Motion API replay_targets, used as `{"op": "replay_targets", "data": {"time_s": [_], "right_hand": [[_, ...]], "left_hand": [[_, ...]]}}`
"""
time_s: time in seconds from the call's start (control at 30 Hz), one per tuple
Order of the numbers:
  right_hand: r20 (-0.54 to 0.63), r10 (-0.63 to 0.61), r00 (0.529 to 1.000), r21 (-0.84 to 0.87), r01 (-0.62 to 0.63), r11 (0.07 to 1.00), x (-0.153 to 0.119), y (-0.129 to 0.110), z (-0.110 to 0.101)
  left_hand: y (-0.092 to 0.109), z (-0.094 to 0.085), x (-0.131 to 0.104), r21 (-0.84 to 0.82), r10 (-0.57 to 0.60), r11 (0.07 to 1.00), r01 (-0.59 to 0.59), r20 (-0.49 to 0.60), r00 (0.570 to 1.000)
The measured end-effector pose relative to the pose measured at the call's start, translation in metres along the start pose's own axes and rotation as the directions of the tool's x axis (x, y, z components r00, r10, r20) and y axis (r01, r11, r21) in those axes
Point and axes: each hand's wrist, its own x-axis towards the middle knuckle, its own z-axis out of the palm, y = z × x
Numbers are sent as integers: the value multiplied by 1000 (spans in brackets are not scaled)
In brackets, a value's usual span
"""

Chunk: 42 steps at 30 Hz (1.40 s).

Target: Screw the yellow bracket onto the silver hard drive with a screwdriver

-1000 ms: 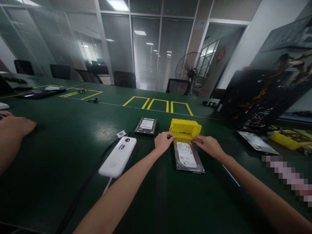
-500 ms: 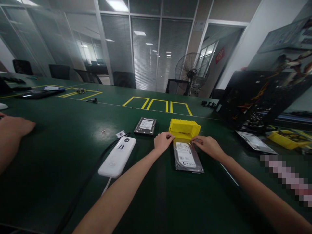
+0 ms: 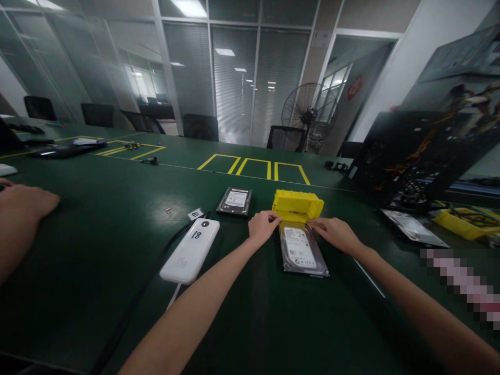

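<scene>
A small yellow plastic bin (image 3: 299, 203) stands on the green table with its open side facing me. My left hand (image 3: 264, 226) pinches the bin's near left corner between thumb and fingers. At its near right corner, my right hand (image 3: 336, 234) is closed the same way, fingertips on the rim. Directly in front of the bin, between my hands, lies a silver hard drive (image 3: 302, 250) with a white label facing up. Its far end meets or lies under the bin's near edge; I cannot tell which. Another hard drive (image 3: 234, 200) rests beyond my left hand.
A white power bank (image 3: 191, 250) marked 18 and a black cable lie left of my forearm. Another person's hand (image 3: 29, 205) is at the far left. An open computer case (image 3: 406, 151), a drive (image 3: 414, 227) and a second yellow bin (image 3: 461, 223) stand to the right.
The whole view has shifted very slightly. Both my hands stay at the yellow bin's near corners, and the bin and hard drives keep their places.
</scene>
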Motion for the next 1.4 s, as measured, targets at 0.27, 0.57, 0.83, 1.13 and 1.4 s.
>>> {"op": "replay_targets", "data": {"time_s": [0.27,0.57,0.83,1.13,1.4], "right_hand": [[18,-69,997,-31,70,997,3,2,-1],[14,-74,997,-79,75,994,8,11,0],[117,-84,990,-55,91,994,13,11,-7],[94,-73,993,-41,77,996,10,8,-3],[109,-68,992,-58,75,996,13,7,-6]], "left_hand": [[1,-3,-2,-17,-3,1000,3,28,1000],[2,-3,-1,-1,-8,1000,8,11,1000],[4,-4,-2,7,-17,1000,17,18,1000],[-2,-1,1,-42,10,999,-9,10,1000],[-5,-1,0,-55,17,998,-15,24,1000]]}}
